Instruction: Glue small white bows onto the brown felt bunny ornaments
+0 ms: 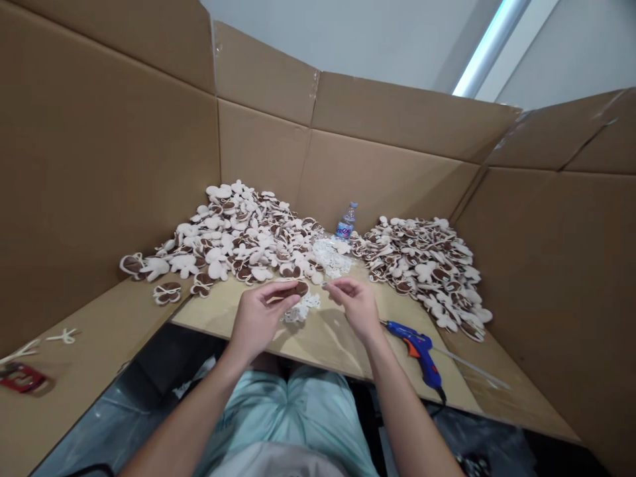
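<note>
Between the fingers and thumb of my left hand (263, 308) is a brown plush piece with a pale edge (301, 288). My right hand (355, 305) is a little to the right of it, fingertips pinched on a small greyish bit (325, 285) too tiny to name. Below and between the hands lies a small heap of white cut-out pieces (301, 309) on the wooden board (338, 344). A blue hot glue gun (417, 351) with an orange trigger rests right of my right forearm, a clear glue stick protruding from its back.
Large piles of white-and-brown plush pieces stand at the left (238, 232) and right (427, 265). Between them are a water bottle (346, 222) and more white cut-outs (332, 257). Cardboard walls (387, 165) surround the board. A red object (22, 377) and pale cord (63, 336) lie far left.
</note>
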### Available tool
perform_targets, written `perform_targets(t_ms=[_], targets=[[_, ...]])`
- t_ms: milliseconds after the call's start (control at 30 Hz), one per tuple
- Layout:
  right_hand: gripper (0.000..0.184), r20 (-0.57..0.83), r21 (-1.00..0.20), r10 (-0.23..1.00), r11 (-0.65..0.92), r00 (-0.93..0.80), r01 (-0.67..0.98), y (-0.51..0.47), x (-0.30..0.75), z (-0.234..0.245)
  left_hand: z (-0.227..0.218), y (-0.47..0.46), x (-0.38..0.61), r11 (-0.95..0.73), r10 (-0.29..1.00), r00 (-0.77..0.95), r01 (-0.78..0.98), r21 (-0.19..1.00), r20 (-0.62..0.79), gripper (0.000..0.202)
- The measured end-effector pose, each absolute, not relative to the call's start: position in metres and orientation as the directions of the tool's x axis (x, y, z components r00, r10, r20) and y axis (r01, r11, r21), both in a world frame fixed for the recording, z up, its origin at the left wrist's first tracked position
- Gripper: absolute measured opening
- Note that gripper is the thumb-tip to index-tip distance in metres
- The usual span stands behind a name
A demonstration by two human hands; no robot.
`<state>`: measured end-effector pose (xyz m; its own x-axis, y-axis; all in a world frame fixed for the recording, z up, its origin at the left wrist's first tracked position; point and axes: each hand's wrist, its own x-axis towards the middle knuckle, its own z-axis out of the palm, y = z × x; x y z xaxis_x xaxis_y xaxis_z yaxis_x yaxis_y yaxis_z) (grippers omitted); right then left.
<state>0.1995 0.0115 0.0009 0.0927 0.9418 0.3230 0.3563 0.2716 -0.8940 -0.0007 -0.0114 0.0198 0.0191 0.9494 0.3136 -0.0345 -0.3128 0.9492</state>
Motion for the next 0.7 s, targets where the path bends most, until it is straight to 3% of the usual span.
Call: perform_targets(t_ms=[233, 400, 700], targets=[[0.005, 0.483, -0.866, 0.838, 0.501, 0.253, -0.005, -0.046, 0.171, -0.004, 0.023, -0.03, 0.01, -0.474, 0.88, 0.016, 0.073, 0.877, 0.474, 0.027], [0.004, 0.518, -0.834, 0.804, 0.55, 0.291, -0.035, -0.049, 0.159, -0.004, 0.018, -0.033, 0.014, -0.551, 0.834, 0.031, 0.083, 0.83, 0.551, 0.022], [0.003, 0.491, -0.838, 0.813, 0.539, 0.314, -0.085, -0.05, 0.154, -0.006, 0.02, -0.035, 0.016, -0.515, 0.856, -0.004, 0.088, 0.853, 0.517, 0.016]])
